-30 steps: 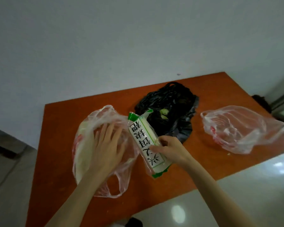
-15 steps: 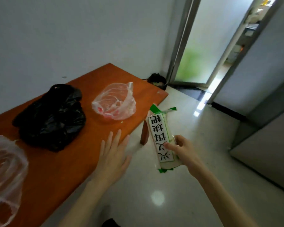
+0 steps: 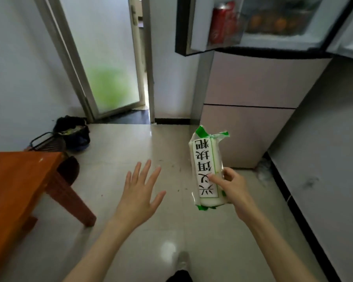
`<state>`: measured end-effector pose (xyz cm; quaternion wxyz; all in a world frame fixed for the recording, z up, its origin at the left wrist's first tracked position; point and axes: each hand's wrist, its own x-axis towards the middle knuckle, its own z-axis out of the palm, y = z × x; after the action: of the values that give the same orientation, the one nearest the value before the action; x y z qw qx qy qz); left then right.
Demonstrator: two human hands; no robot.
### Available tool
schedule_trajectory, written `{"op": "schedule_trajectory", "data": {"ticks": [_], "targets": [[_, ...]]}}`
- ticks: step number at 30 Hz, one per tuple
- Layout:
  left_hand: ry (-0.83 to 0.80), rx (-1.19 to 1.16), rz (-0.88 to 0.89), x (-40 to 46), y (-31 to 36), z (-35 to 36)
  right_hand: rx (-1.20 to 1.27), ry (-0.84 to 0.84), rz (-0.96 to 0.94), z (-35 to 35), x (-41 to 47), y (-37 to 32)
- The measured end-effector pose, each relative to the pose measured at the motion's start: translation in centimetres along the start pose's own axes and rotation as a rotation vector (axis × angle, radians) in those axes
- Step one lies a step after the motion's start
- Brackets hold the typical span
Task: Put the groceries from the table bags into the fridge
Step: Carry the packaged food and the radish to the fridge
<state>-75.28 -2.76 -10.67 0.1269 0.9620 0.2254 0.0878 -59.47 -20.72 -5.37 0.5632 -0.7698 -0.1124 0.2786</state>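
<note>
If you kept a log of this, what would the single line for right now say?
stage: carrying to fridge | right hand: grips white-and-green packet | left hand: open, holds nothing | fridge upper doors: open | table: at left

A home kitchen: open fridge (image 3: pixel 253 88), wooden table (image 3: pixel 14 180), tiled floor (image 3: pixel 171 231).

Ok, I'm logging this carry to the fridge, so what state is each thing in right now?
Left hand: open, fingers spread, holding nothing.
Right hand: grips the packet's lower part.
Packet: sealed, held upright off the floor.
Fridge upper door: swung open, red cans in its shelf.
Fridge lower drawers: closed.
Glass door: ajar.
</note>
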Motion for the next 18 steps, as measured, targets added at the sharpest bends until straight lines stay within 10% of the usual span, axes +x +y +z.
{"op": "schedule_trajectory", "data": {"ticks": [18], "targets": [[0.037,0.001,0.386,41.0,21.0,3.0,0.045,0.359,-0.177,-25.2,28.5,-12.0]]}}
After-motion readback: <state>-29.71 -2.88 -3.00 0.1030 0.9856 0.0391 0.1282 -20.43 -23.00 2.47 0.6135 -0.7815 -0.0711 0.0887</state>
